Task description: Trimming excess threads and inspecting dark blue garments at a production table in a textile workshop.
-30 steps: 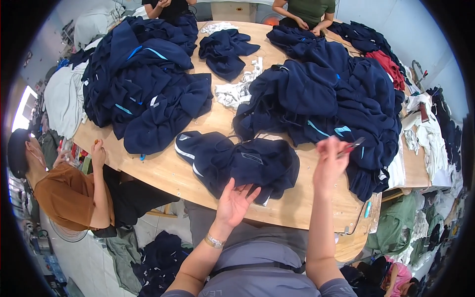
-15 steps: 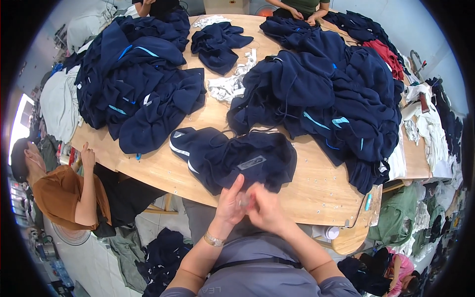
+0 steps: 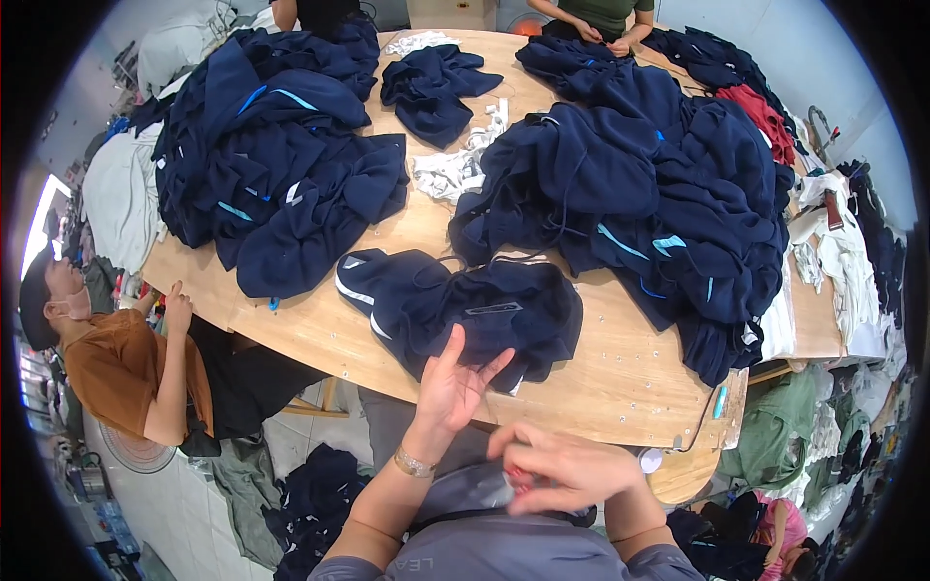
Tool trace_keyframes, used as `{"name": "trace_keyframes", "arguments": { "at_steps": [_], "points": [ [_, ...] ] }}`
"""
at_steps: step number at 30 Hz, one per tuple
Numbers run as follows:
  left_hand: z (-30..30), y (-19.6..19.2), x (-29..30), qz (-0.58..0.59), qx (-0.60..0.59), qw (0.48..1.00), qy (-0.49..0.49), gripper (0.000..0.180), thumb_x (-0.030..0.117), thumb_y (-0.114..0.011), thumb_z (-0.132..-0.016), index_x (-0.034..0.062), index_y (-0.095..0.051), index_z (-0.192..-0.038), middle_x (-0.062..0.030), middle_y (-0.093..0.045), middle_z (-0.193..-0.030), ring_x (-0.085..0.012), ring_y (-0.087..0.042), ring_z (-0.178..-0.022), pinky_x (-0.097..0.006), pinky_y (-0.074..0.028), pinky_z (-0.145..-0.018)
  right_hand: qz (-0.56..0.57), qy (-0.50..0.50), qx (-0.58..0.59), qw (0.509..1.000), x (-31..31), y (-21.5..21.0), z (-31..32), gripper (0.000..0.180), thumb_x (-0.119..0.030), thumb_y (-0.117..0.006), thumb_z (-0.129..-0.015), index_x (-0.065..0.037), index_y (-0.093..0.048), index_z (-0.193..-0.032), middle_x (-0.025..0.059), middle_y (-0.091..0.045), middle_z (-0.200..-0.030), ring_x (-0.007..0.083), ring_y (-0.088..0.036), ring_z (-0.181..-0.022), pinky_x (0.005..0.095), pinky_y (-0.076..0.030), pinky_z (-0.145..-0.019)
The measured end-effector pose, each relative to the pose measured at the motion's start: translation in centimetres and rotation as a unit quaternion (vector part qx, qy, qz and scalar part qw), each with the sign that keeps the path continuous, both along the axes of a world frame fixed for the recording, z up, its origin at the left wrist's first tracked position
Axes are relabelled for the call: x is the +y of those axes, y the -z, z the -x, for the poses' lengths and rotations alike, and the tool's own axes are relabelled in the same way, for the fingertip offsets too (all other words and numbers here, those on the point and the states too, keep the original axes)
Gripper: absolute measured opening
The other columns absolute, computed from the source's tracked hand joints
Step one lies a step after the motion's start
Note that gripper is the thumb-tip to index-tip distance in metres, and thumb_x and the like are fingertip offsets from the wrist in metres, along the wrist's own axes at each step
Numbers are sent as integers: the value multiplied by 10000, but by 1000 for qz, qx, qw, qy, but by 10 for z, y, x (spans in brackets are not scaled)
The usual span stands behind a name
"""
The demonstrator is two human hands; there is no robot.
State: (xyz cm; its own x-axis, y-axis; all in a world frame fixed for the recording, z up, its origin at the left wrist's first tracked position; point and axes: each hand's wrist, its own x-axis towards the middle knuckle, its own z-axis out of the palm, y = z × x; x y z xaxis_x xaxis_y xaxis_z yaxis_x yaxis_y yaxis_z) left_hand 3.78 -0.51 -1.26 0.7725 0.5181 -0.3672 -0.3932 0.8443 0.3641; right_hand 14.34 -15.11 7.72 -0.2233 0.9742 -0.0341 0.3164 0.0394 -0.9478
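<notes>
A navy garment (image 3: 518, 334) with white stripes at its left side and a grey-edged rectangular patch lies bunched at the table's near edge. My left hand (image 3: 451, 389) is raised over the garment's near side, palm up, thumb and fingers spread, with nothing in it. Nearer my body and to the right, my right hand (image 3: 572, 470) is curled, its fingers bent round a small item. Red and a clear, shiny bit (image 3: 515, 478) show between those fingers, partly blurred, so I cannot tell its kind.
Big heaps of navy garments lie at the left (image 3: 262, 165) and right (image 3: 630, 184) of the wooden table (image 3: 630, 387). White fabric strips (image 3: 450, 174) lie between them. A person in brown (image 3: 126, 373) sits at the left; two more people are across the table. A turquoise pen-like item (image 3: 720, 402) lies near the right corner.
My hands have come apart. The right hand has drawn back toward my body and to the right with the small item; the left has opened out. The garment has hardly moved.
</notes>
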Motion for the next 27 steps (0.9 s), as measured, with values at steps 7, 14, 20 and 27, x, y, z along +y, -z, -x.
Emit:
{"name": "trace_keyframes", "arguments": {
  "at_steps": [7, 14, 20, 27],
  "points": [
    [-7, 5, 6, 39, -10, 999, 11, 185, 174, -526, -906, 6, -596, -934, -119, -620, -1010, -238, -594, -961, -464, -487, -880, -247, -56, 461, 851, -46, 19, -54, 421, -422, -573, -853, -26, -479, -744, 249, -602, -879, 249, -653, -677, 265, -481, -452],
    [-9, 15, 8, 33, -5, 999, -30, 192, 189, -544, -897, 23, -561, -992, -115, -623, -996, -216, -598, -953, -437, -492, -885, -433, 66, 477, 762, -104, -1, -82, 371, -395, -478, -913, -52, -415, -788, 41, -539, -550, 107, -521, -423, 227, -414, -368],
    [-16, -3, -5, -40, 17, 999, -27, 202, 192, -523, -909, 11, -563, -989, -113, -625, -990, -210, -613, -921, -428, -510, -855, -158, 532, 22, 831, -41, 64, -45, 235, -283, -605, -842, -60, -542, -880, -27, -489, -661, 125, -398, -431, 249, -308, -416],
    [-9, -5, -10, -106, 62, 992, -40, 177, 164, -534, -906, 12, -617, -944, -69, -628, -973, -168, -608, -874, -346, -516, -794, -115, 383, -343, 850, 27, 79, -10, 267, -271, -672, -767, -64, -506, -740, 73, -525, -608, 262, -540, -505, 336, -410, -464]
  ]
}}
